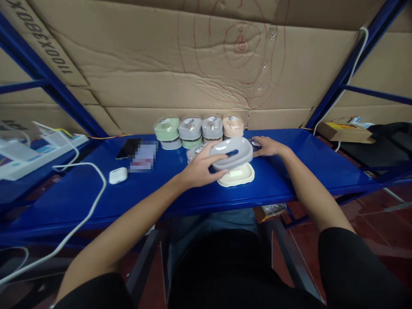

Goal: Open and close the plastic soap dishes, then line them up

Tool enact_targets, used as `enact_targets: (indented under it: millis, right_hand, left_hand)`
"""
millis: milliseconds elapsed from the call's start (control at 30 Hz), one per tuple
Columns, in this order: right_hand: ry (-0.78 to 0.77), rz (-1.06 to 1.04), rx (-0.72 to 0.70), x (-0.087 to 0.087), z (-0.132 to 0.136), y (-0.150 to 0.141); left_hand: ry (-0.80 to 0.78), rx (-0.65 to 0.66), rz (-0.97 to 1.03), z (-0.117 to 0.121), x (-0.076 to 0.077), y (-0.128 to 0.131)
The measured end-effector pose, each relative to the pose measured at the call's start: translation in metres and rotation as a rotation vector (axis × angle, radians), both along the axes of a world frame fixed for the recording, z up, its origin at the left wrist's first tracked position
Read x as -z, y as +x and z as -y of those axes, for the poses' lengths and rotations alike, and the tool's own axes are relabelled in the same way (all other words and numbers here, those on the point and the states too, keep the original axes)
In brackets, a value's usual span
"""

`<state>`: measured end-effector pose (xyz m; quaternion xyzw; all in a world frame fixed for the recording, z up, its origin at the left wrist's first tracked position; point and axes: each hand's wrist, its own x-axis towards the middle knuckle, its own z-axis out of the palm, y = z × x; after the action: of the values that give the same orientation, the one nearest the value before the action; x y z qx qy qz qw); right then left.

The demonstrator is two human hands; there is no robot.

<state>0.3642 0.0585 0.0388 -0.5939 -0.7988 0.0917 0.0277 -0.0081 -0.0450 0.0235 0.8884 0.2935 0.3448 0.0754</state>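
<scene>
My left hand (pixel 202 166) grips the near left rim of a grey oval plastic tray (pixel 243 159) with a slot in its floor, thumb below and fingers above. The tray is held tilted over the blue table. Partly beneath it lies a cream oval plastic piece (pixel 247 175). My right hand (pixel 269 146) is at the tray's right, its fingers curled around a see-through piece (pixel 255 143) that looks like a clear lid; part of it is hidden. Behind my left hand a grey box (pixel 192 155) shows only in part.
Small clear-lidded boxes (pixel 190 128) in green, grey and peach stand stacked in two layers against the cardboard wall (pixel 144 64). Left on the blue table (pixel 154 189) are a dark phone (pixel 128 149) and a white earbud case (pixel 118 175). A white cable (pixel 99 189) crosses the left side.
</scene>
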Motion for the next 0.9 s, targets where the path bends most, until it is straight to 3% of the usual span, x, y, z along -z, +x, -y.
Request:
enact_targets:
  millis: [133, 267, 433, 500, 633, 767, 900]
  right_hand:
    - [0.005, -0.035, -0.003, 0.002, -0.001, 0.001]
    - [0.009, -0.046, -0.004, 0.000, 0.001, -0.001]
    - [0.026, -0.097, -0.019, -0.019, 0.018, -0.003]
    - [0.054, -0.199, -0.114, -0.033, 0.032, -0.006]
    - [0.039, -0.392, -0.441, -0.050, 0.062, -0.028]
    - [0.021, -0.382, -0.704, -0.041, 0.078, -0.060]
    - [0.026, -0.355, -0.771, -0.024, 0.078, -0.075]
  left_hand:
    - [-0.119, 0.077, -0.147, 0.014, 0.010, 0.017]
    - [-0.209, 0.080, -0.215, 0.014, 0.016, 0.018]
    - [-0.309, 0.042, -0.177, 0.011, 0.016, 0.016]
    - [-0.376, 0.016, -0.144, 0.008, 0.017, 0.017]
    - [-0.458, 0.031, -0.032, 0.001, 0.024, 0.019]
    - [-0.486, 0.066, 0.066, -0.004, 0.032, 0.019]
    - [-0.504, 0.058, 0.066, -0.005, 0.033, 0.018]
